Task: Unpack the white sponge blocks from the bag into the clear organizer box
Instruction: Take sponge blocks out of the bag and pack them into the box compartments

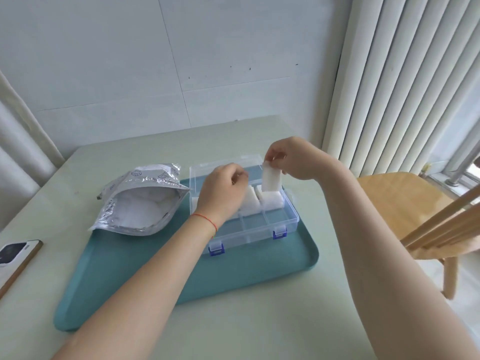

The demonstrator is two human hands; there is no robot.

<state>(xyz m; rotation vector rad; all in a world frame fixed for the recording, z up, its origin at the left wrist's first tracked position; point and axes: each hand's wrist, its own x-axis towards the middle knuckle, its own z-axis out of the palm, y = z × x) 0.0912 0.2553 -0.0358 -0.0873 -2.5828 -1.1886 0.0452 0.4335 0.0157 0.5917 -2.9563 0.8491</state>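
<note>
A: State the nearest items.

B: Two bare forearms enter from the bottom edge. A teal tray (117, 276) lies on the pale green table (233, 331). A phone (15, 258) lies at the lower left edge of the frame, on the table beside the tray.

A: Position of the organizer box?

B: The clear organizer box (259, 227) sits on the tray at frame centre, lid raised behind it, two blue latches (216, 248) on its near wall. The near row of compartments shows only the tray through it. The far row holds white sponge blocks (271, 200) standing on edge.

A: Left hand state?

B: The left hand (220, 193) hovers over the left part of the far row, fingers curled downward. A red string circles its wrist. Whether the fingertips touch or hold a block cannot be determined; they are hidden behind the hand.

A: Right hand state?

B: The right hand (293, 159) pinches the top edge of one white sponge block (271, 178) between thumb and fingers. The block hangs upright above the far right compartment, just over the blocks already there.

A: The bag?

B: The silver foil bag (145, 193) lies left of the box, partly on the tray, mouth open toward the viewer, white contents visible inside.

A: Background?

B: A wooden chair (405, 203) stands at right; vertical blinds (402, 74) fill the upper right.
</note>
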